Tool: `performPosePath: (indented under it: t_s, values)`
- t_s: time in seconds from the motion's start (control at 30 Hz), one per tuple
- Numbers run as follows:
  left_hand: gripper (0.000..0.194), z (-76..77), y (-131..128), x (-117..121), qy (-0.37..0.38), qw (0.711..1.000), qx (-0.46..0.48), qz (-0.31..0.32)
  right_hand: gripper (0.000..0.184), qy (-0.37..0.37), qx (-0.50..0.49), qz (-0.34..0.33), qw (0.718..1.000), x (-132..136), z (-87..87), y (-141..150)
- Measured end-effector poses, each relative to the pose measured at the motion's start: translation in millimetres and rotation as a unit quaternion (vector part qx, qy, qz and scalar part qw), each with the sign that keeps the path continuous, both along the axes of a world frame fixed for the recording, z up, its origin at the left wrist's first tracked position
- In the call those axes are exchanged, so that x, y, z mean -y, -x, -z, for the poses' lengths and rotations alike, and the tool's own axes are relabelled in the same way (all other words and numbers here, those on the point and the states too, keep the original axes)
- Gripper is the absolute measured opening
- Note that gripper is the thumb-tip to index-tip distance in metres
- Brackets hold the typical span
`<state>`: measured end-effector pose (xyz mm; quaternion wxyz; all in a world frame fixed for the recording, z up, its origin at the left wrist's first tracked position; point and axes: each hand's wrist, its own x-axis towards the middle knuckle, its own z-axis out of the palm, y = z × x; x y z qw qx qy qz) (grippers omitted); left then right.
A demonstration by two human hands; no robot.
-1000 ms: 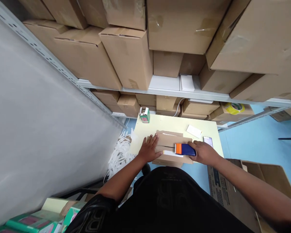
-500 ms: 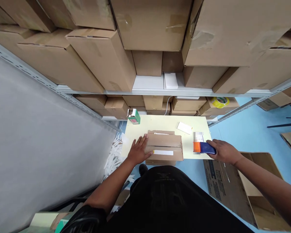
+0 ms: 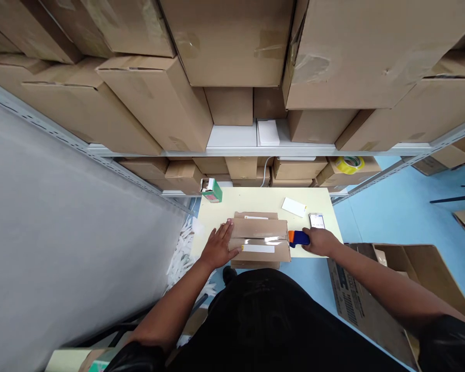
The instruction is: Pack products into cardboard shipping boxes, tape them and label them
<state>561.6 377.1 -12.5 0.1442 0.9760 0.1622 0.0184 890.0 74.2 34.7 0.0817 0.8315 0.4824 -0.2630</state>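
Note:
A closed cardboard box (image 3: 261, 230) lies on the cream table with a shiny strip of clear tape (image 3: 272, 239) along its top seam. My left hand (image 3: 218, 247) rests flat on the box's left end, fingers spread. At the opposite end, my right hand (image 3: 321, 242) is closed around a blue and orange tape dispenser (image 3: 300, 237), its orange end right at the box's edge. A white label (image 3: 258, 249) is stuck along the near side of the box top. Just beyond my right hand lies a phone (image 3: 316, 220) with a lit screen.
On the cream table (image 3: 251, 195) are a green and white carton (image 3: 211, 191) and a flat white box (image 3: 294, 207). Shelves ahead hold cardboard boxes and a yellow tape roll (image 3: 349, 165). A large open carton (image 3: 356, 299) stands right; paper strips (image 3: 181, 250) litter the left floor.
My right hand has moved left with the tape dispenser, from beside the phone to the box's right end. Shiny tape now runs along the seam. My left hand stays on the box.

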Motion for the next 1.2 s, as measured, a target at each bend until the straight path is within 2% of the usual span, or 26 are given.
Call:
performPosePath:
  t_s: [0.1, 0.2, 0.27, 0.4, 0.5, 0.6, 0.67, 0.73, 0.83, 0.9, 1.07, 1.2]
  values:
    - [0.103, 1.3, 0, -2, 0.004, 1.000, 0.002, 0.002, 0.052, 0.040, -0.064, 0.092, 0.993, -19, 4.2, -6]
    - [0.102, 3.1, 0, -3, 0.010, 1.000, 0.009, 0.003, 0.040, 0.082, -0.130, 0.159, 0.975, -22, 10.9, -9]
    - [0.101, 4.0, 0, -3, 0.014, 1.000, 0.012, 0.003, 0.034, 0.095, -0.160, 0.190, 0.964, -12, 15.0, -4]
    - [0.104, 5.1, 1, -2, 0.024, 1.000, 0.009, 0.003, 0.032, 0.097, -0.167, 0.249, 0.949, 27, 22.1, 22]
    - [0.104, 6.0, 2, -3, 0.037, 0.999, 0.018, 0.007, 0.045, 0.020, -0.149, 0.351, 0.924, 49, 29.5, 42]
    - [0.098, 7.5, 2, -5, 0.053, 0.997, 0.046, 0.016, 0.057, -0.086, -0.097, 0.441, 0.888, 44, 40.0, 58]
    - [0.096, 8.1, 2, -5, 0.064, 0.996, 0.060, 0.025, 0.052, -0.135, -0.047, 0.430, 0.891, 27, 48.3, 68]
    - [0.096, 7.8, 2, -6, 0.073, 0.995, 0.063, 0.028, 0.045, -0.168, 0.022, 0.391, 0.905, 4, 56.8, 76]
    - [0.095, 5.2, 1, -6, 0.080, 0.995, 0.056, 0.025, 0.046, -0.157, 0.111, 0.321, 0.927, -24, 69.4, 85]
    - [0.094, 2.7, 0, -5, 0.080, 0.995, 0.052, 0.025, 0.044, -0.122, 0.123, 0.282, 0.943, -34, 77.3, 88]
    - [0.096, 1.8, 1, -4, 0.089, 0.995, 0.045, 0.018, 0.045, -0.064, 0.079, 0.237, 0.966, -35, 91.1, 92]
    - [0.105, 10.6, 6, 1, 0.129, 0.987, 0.060, -0.072, 0.047, -0.093, 0.074, 0.226, 0.967, -25, 88.9, 93]
